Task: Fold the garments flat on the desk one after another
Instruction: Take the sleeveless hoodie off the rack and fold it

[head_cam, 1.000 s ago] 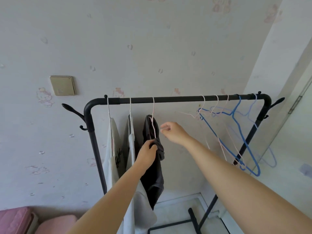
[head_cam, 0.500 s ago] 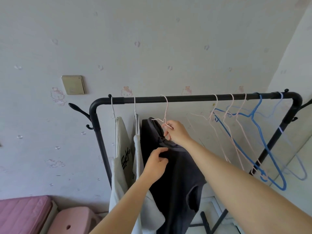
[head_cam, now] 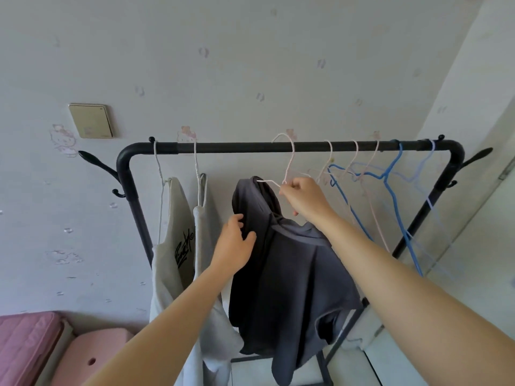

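Since a second ago our right hand [head_cam: 303,199] has gone from open air onto the pale pink wire hanger [head_cam: 290,162], and the dark grey fabric T-shirt [head_cam: 287,274] has turned from edge-on to broadside toward us. Right hand pinches the hanger's neck just under the hook; the hook sits over the black metal tube clothes rail [head_cam: 237,147]. One hanger arm pokes out to the left, bare, at the T-shirt's collar.

Our left hand [head_cam: 237,246] grips a fold on the T-shirt's left edge just below the collar, fingers curled into the cloth.

T-shirt position: hanging under the rail's middle span. Long axis vertical, collar up, hem down toward the floor. Its upper right part bunches against our right wrist.

Left of it two pale grey garments [head_cam: 172,246] hang on the same rail, one with black script print. Right of it are bare pink and blue wire hangers [head_cam: 400,153]. Pink plastic stool [head_cam: 92,358] sits bottom left.
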A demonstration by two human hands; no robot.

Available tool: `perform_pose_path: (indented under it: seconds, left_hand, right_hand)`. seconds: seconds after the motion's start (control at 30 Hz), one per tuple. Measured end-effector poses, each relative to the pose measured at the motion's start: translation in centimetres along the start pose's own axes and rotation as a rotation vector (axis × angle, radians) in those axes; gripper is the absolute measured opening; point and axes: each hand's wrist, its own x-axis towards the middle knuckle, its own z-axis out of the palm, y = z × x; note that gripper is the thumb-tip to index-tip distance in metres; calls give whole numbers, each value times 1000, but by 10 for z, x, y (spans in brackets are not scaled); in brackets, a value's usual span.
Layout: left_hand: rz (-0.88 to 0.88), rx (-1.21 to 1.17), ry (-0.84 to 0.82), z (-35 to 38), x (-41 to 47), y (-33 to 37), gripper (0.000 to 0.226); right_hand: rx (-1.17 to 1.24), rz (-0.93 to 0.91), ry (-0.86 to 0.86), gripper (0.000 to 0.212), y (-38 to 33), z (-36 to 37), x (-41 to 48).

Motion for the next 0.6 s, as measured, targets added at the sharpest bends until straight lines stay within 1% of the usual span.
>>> perform_pose_path:
  seconds: [0.1, 0.2, 0.27, 0.33, 0.4, 0.5, 0.6]
  left_hand:
    - [31, -3, 47, 7, -2, 10, 61]
    - [18, 13, 32, 18, -4, 8, 56]
    - [-19, 46, 25, 26, -5, 1, 56]
    - [-68, 85, -5, 37, -11, -9, 66]
    - [-63, 130, -14, 46, -18, -18, 71]
    - [-29, 147, 10, 53, -27, -29, 59]
    - [14, 138, 42, 52, -29, -32, 36]
  right_hand:
    - [-23, 66, -60, 30, 8, -6, -27]
    - [-109, 146, -123, 42, 28, -4, -49]
    - [-145, 176, -116, 48, 40, -3, -62]
    - [-129, 217, -95, 48, 54, -2, -76]
    - [-115, 234, -59, 46, 61, -3, -88]
    - [-129, 233, -5, 48, 71, -4, -104]
    - [-143, 215, 33, 52, 76, -4, -119]
